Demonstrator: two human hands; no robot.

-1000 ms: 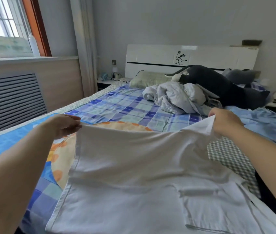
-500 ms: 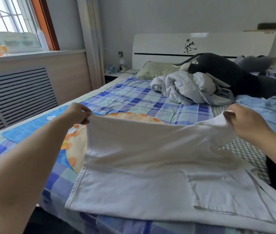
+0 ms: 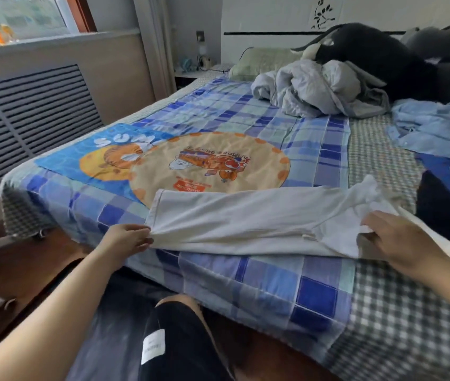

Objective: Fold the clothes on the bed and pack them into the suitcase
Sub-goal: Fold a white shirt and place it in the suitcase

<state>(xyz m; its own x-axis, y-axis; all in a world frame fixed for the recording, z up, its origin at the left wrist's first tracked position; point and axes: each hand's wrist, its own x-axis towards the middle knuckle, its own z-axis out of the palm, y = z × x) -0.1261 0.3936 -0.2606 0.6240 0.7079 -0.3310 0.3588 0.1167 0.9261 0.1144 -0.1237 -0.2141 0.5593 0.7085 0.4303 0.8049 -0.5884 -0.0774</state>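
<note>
A white shirt lies folded over into a long band near the bed's front edge. My left hand pinches its left corner. My right hand grips the bunched right end. A crumpled grey garment and a light blue shirt lie further back on the bed. No suitcase can be made out for certain.
The bed has a blue plaid cover with a round orange cartoon print. A dark plush toy leans at the headboard. A dark item sits at the right edge. A radiator grille lines the left wall.
Both hands have brought the shirt's far edge down toward me, folding it over onto the bed. The view has tipped downward.
</note>
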